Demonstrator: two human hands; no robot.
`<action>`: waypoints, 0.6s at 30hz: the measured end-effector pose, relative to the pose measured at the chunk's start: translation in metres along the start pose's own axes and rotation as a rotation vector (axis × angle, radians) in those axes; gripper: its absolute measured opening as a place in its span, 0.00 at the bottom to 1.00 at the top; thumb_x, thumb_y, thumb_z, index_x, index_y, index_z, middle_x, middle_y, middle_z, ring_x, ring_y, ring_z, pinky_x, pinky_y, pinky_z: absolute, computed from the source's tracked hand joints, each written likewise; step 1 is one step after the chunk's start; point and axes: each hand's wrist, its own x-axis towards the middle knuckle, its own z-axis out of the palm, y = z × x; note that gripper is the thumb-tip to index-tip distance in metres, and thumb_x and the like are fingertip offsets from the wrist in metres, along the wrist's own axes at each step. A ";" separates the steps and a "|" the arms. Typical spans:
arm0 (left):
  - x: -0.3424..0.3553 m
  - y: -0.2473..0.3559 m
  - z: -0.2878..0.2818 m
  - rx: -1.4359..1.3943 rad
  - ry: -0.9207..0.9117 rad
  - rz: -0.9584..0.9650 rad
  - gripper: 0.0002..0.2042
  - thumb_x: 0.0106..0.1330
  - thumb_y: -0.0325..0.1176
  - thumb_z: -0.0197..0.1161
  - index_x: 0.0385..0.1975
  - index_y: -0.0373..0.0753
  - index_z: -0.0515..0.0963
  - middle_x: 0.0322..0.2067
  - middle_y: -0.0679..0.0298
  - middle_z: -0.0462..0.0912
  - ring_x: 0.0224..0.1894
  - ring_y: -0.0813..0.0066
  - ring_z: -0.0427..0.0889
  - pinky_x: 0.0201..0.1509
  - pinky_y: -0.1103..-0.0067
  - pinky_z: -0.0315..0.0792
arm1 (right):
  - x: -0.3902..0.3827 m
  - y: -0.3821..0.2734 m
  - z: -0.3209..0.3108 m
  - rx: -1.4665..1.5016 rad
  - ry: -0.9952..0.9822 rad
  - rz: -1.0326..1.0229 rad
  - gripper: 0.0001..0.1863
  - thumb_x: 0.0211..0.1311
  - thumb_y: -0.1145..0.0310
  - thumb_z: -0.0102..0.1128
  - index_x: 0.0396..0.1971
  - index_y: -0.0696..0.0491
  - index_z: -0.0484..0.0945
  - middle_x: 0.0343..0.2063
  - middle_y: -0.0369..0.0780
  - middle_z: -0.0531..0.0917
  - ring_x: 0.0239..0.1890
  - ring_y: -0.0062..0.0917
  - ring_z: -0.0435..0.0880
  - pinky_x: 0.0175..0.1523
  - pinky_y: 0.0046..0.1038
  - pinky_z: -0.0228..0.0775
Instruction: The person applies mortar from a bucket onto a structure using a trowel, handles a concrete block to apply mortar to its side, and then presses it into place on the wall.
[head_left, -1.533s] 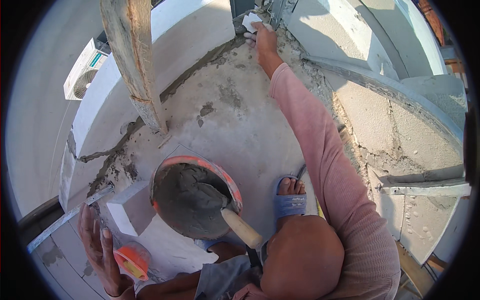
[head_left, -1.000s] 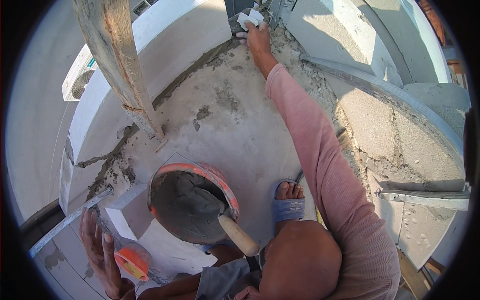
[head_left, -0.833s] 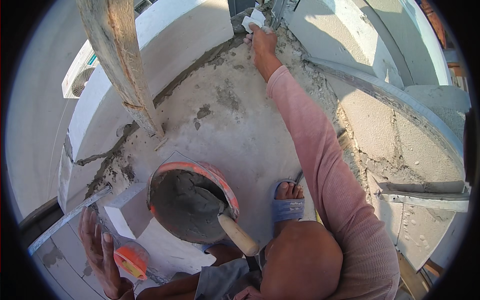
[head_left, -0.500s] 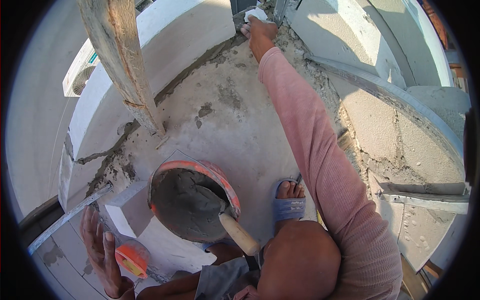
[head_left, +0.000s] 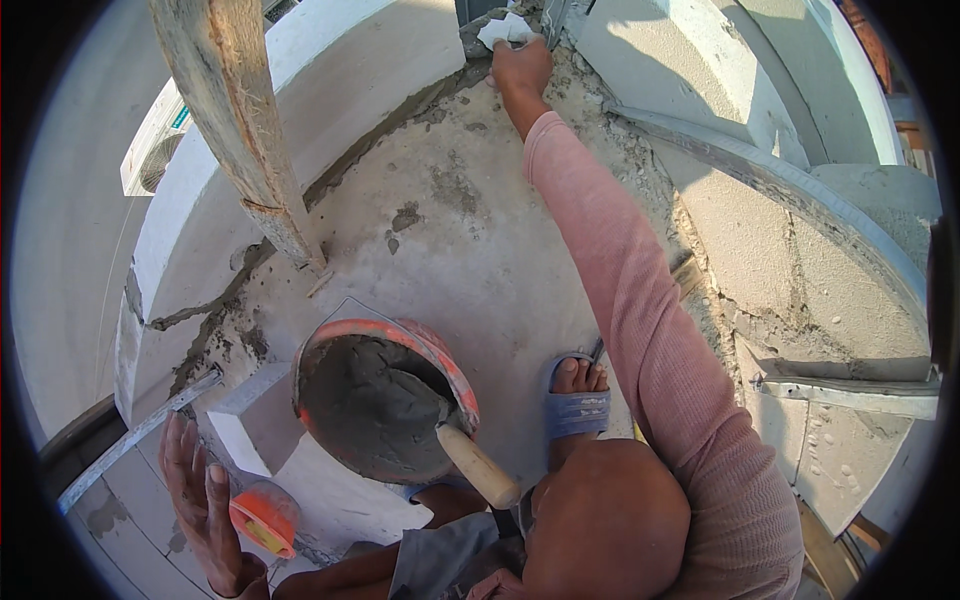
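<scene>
With my right arm stretched far out, my right hand point(head_left: 522, 70) is closed around a jagged white block fragment point(head_left: 505, 30). It is at the far end of the floor, where the block wall meets a grey upright; the fingertips are partly hidden. Off at the lower left, my left hand point(head_left: 198, 500) is raised with its fingers straight and holds nothing. An orange bucket point(head_left: 462, 385) of wet grey mortar point(head_left: 365, 405) stands before my knees. A trowel leans in it, its wooden handle point(head_left: 478, 465) pointing toward me.
A low white block wall point(head_left: 370, 75) curves along the left and far side. Near it stands a rough wooden post point(head_left: 235, 120). A smaller orange container point(head_left: 265, 518) and a white block point(head_left: 255, 415) are by my left hand. Metal-edged blocks point(head_left: 790, 190) line the right.
My right hand has shifted slightly, its wrist turning so more of the back of the hand shows around the white fragment. My left hand and the bucket stay nearly the same.
</scene>
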 end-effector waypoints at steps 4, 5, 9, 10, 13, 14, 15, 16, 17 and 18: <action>0.001 0.002 0.001 0.014 0.000 -0.014 0.39 0.69 0.53 0.64 0.76 0.39 0.63 0.76 0.53 0.60 0.78 0.52 0.60 0.83 0.56 0.50 | -0.005 0.003 0.003 -0.596 0.109 -0.364 0.23 0.67 0.60 0.64 0.57 0.56 0.77 0.56 0.55 0.74 0.48 0.53 0.87 0.54 0.50 0.80; 0.001 0.000 0.001 0.022 -0.002 -0.020 0.40 0.69 0.54 0.65 0.76 0.39 0.63 0.76 0.53 0.60 0.78 0.52 0.60 0.83 0.56 0.50 | -0.009 0.002 0.003 -0.638 0.044 -0.412 0.22 0.67 0.63 0.62 0.58 0.54 0.77 0.61 0.56 0.69 0.50 0.58 0.85 0.57 0.54 0.78; 0.002 -0.002 0.001 0.008 0.007 -0.030 0.41 0.68 0.54 0.65 0.76 0.40 0.62 0.76 0.53 0.60 0.78 0.52 0.60 0.82 0.56 0.50 | -0.013 -0.004 0.008 -0.754 0.024 -0.437 0.23 0.66 0.63 0.63 0.58 0.57 0.76 0.60 0.55 0.70 0.48 0.59 0.86 0.55 0.54 0.79; 0.002 -0.002 0.001 0.010 0.007 -0.033 0.41 0.68 0.54 0.65 0.76 0.40 0.62 0.76 0.53 0.60 0.78 0.52 0.60 0.82 0.56 0.50 | -0.015 -0.004 0.008 -0.768 0.042 -0.469 0.23 0.66 0.63 0.63 0.57 0.60 0.76 0.59 0.55 0.70 0.47 0.59 0.86 0.54 0.54 0.79; 0.003 -0.001 0.002 0.010 -0.013 -0.021 0.40 0.68 0.54 0.64 0.77 0.40 0.62 0.76 0.53 0.60 0.79 0.52 0.59 0.82 0.56 0.51 | -0.009 -0.003 0.002 -0.761 0.049 -0.498 0.23 0.67 0.62 0.61 0.55 0.62 0.76 0.58 0.56 0.71 0.48 0.61 0.85 0.55 0.55 0.78; 0.003 -0.001 0.002 0.011 -0.014 -0.033 0.40 0.69 0.54 0.64 0.77 0.41 0.61 0.76 0.53 0.60 0.79 0.52 0.59 0.82 0.56 0.50 | -0.007 -0.003 0.001 -0.731 0.032 -0.488 0.23 0.67 0.60 0.60 0.54 0.62 0.77 0.58 0.56 0.72 0.49 0.63 0.84 0.56 0.55 0.77; 0.003 0.000 0.000 0.013 -0.014 -0.043 0.40 0.69 0.54 0.64 0.77 0.41 0.61 0.76 0.53 0.60 0.79 0.52 0.58 0.83 0.55 0.50 | -0.007 -0.001 0.002 -0.726 0.039 -0.486 0.23 0.67 0.60 0.60 0.54 0.62 0.77 0.58 0.56 0.72 0.49 0.63 0.84 0.56 0.55 0.77; 0.002 -0.001 -0.002 0.017 -0.014 -0.034 0.40 0.69 0.54 0.64 0.77 0.41 0.61 0.76 0.53 0.60 0.79 0.52 0.58 0.83 0.55 0.50 | -0.007 0.000 0.004 -0.735 0.017 -0.504 0.23 0.66 0.60 0.60 0.54 0.62 0.77 0.58 0.56 0.72 0.49 0.63 0.84 0.56 0.55 0.78; 0.002 -0.005 -0.004 0.042 -0.031 -0.031 0.40 0.71 0.53 0.62 0.78 0.40 0.59 0.76 0.53 0.60 0.79 0.52 0.58 0.81 0.57 0.51 | -0.005 0.001 0.003 -0.750 0.002 -0.525 0.23 0.66 0.61 0.61 0.53 0.62 0.77 0.57 0.56 0.73 0.48 0.63 0.84 0.55 0.55 0.78; 0.002 -0.009 -0.005 0.067 -0.047 -0.027 0.39 0.73 0.52 0.60 0.78 0.38 0.58 0.76 0.52 0.60 0.78 0.53 0.58 0.80 0.58 0.51 | -0.002 0.001 0.002 -0.751 0.016 -0.525 0.23 0.66 0.61 0.61 0.53 0.62 0.77 0.57 0.56 0.73 0.48 0.63 0.84 0.55 0.55 0.78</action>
